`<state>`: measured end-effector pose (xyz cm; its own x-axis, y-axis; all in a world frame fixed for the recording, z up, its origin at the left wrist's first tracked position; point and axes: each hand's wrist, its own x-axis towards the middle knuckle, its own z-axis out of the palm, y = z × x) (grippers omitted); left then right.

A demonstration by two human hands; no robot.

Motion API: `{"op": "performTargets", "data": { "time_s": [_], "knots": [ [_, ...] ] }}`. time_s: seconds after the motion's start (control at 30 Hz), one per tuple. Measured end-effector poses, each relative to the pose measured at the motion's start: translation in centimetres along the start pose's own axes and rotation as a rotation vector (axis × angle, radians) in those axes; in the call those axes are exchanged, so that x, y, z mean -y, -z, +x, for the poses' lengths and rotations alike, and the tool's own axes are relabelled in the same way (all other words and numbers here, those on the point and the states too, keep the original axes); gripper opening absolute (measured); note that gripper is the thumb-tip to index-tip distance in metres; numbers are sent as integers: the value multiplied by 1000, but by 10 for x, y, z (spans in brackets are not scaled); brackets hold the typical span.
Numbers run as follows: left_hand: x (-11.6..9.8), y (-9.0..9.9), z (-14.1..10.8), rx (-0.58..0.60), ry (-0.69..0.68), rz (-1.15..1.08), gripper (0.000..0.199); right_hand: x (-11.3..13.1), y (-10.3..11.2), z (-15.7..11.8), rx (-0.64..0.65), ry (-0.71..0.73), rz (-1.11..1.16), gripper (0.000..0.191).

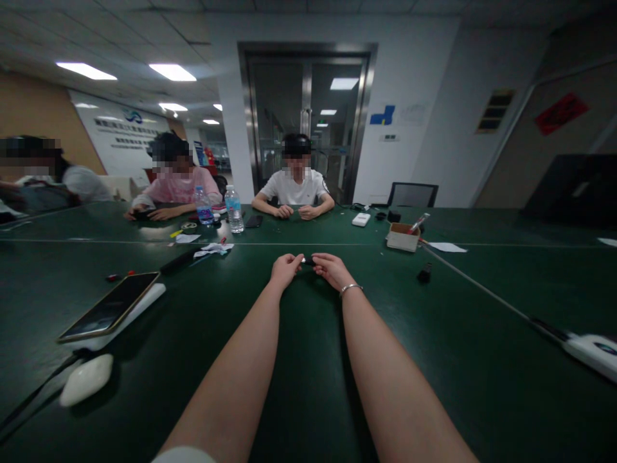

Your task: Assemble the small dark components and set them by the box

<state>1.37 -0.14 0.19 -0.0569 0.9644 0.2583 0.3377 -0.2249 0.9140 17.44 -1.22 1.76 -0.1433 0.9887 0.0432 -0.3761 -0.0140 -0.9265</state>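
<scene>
A light, level pinch from both sides

On the left of the glossy, dark-green tabletop (308,399), a pale, smooth, rounded object (87,381) lies near a black-screened phone with a gold-coloured edge (112,305), which rests on a white slab (155,297). In the middle, the bare left hand (286,269) pinches, thumb against fingers, the silvery end of a small, slim, dark piece (308,262). This piece sits between the two hands, out in front of the person; whether it is one part or two is too small to tell. The right hand (331,270), with a silver-coloured bracelet (351,289) at the wrist, pinches the dark end between thumb and fingers. Good handling here calls for a light grip, both ends in one line, and the middle in plain sight rather than under a thumb. Arms stretched this far may tire and shake; resting the wrists or drawing the piece nearer would probably help. Further right, a small black block (425,273) and a tan, open-topped box (403,240) stand apart from the right hand.
</scene>
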Motion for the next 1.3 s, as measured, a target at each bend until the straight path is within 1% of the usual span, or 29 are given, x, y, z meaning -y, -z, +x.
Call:
{"op": "performTargets", "data": {
  "time_s": [0.2,0.43,0.57,0.73,0.9,1.0,1.1,1.23,1.3],
  "knots": [
    [-7,4,-6,-18,-19,114,52,-1,1,2,42,-5,-12,19],
    [-12,6,-9,-45,-6,174,54,-2,3,1,106,32,-4,23],
    [-13,6,-9,-59,5,197,56,-1,2,0,107,37,-13,24],
    [-14,5,-9,-49,11,185,58,-1,1,0,79,13,-20,18],
    [-9,4,-7,-21,18,154,56,0,0,0,49,-15,-30,12],
    [-6,2,-5,-58,-9,111,46,-2,-1,1,35,-15,-66,17],
    [-5,-1,-5,-87,-60,4,37,-3,-1,2,6,-7,-87,22],
    [-8,-3,-9,23,-89,-177,28,-2,-1,3,-24,-7,-71,25],
    [-10,-4,-10,54,-95,-216,28,-2,0,3,-29,-8,-61,25]
  ]
}}
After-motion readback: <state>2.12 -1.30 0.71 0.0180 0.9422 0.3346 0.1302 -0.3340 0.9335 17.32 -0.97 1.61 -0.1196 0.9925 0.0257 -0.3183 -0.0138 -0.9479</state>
